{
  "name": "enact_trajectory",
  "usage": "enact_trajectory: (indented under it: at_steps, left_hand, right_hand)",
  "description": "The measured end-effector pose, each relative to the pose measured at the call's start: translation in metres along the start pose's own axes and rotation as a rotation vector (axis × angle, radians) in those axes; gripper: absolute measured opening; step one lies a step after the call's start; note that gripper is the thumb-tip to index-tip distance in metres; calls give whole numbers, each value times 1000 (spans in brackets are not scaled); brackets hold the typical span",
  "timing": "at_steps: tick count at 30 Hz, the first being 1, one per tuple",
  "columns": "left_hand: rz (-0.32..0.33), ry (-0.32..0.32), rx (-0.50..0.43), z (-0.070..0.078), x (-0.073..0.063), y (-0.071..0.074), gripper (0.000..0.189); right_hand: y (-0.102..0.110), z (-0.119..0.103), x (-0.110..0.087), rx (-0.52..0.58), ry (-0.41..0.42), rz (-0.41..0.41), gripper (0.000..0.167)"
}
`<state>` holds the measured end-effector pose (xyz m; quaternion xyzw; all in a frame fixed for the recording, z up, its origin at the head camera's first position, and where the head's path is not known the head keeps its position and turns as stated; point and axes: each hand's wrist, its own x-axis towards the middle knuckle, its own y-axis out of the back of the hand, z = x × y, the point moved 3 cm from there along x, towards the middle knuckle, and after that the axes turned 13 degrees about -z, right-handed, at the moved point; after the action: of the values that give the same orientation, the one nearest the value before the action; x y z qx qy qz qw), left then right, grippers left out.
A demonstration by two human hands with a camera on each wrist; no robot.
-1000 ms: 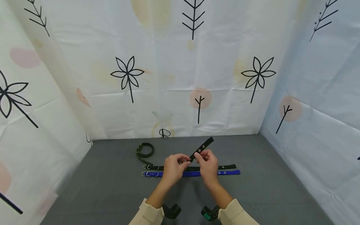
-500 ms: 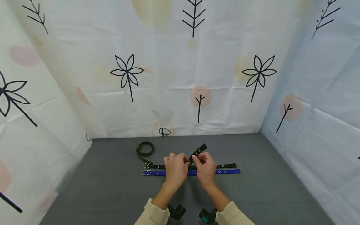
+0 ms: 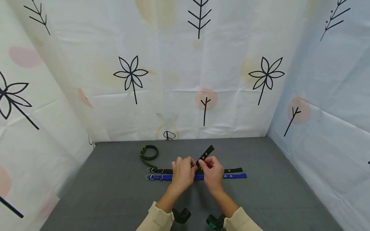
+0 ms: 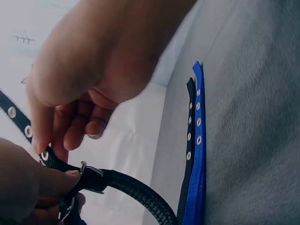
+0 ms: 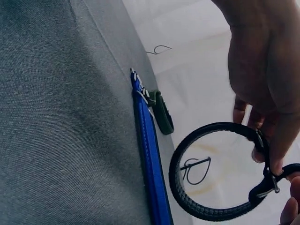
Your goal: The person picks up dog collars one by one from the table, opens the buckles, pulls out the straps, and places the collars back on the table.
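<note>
- While the looped collar (image 4: 140, 197) is held up over the blue collar (image 3: 198, 177), its free end (image 3: 207, 151) is left projecting above the fingertips; were the pinch slackened, the band could be sprung open and the end drawn back toward the metal loop (image 4: 83, 168). Whether it is fully threaded cannot be told.
- Beside that metal loop, the band is pinched closely by the thumb and fingertips of the left hand (image 3: 183, 173). An eyelet stretch is pinched by the right hand (image 3: 214, 171), its other fingers being loosely curled. By uneven pulling, the band could be twisted or snagged on the metal.
- Just behind the blue collar, a flat black collar (image 3: 233, 170) is laid out; if the hands were lowered carelessly, both might be knocked askew.
- Beyond the blue collar's ringed end, a coiled green collar (image 3: 148, 158) is set apart from the hands, and is judged less exposed.
- Compared with half a second earlier, both hands have been shifted slightly toward the blue collar's eyelet end, and the free end is raised a little; the collars on the table are unmoved.
</note>
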<state>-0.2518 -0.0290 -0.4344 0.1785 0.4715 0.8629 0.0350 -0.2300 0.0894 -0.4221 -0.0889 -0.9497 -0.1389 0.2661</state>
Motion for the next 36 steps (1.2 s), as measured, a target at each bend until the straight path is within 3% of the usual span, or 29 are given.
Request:
enact_trajectory:
  at_steps: [2, 5, 8, 11, 15, 17, 21, 26, 30, 32, 36]
  left_hand:
    - [-66, 22, -54, -2, 0, -2, 17]
    - [-60, 44, -124, -6, 0, -3, 14]
    - [42, 33, -146, -8, -1, -2, 11]
    - [141, 6, -112, -7, -2, 0, 11]
    - [234, -38, 14, -4, -4, 1, 11]
    - [270, -71, 104, -2, -4, 1, 10]
    - [294, -152, 259, -1, -5, 0, 10]
    - [230, -277, 348, -7, -4, -1, 10]
    - [196, -399, 393, -11, -3, 0, 10]
    - [202, -449, 408, -13, -2, -1, 11]
    - [146, -466, 330, -17, -2, -6, 12]
  right_hand:
    - [-1, 12, 0, 1, -20, -17, 15]
    - [-2, 26, 3, 5, -31, -53, 15]
    - [-2, 34, 6, 6, -25, -82, 16]
    - [-1, 32, 7, -29, 41, -96, 14]
    - [-1, 27, 6, -85, 170, -113, 12]
    - [-1, 24, 6, -93, 185, -125, 12]
    - [-1, 25, 5, -38, 74, -149, 11]
    - [7, 15, 7, 95, -127, -212, 13]
    - [11, 14, 10, 164, -211, -253, 15]
    - [10, 26, 10, 194, -234, -257, 17]
    - [8, 41, 9, 251, -288, -250, 19]
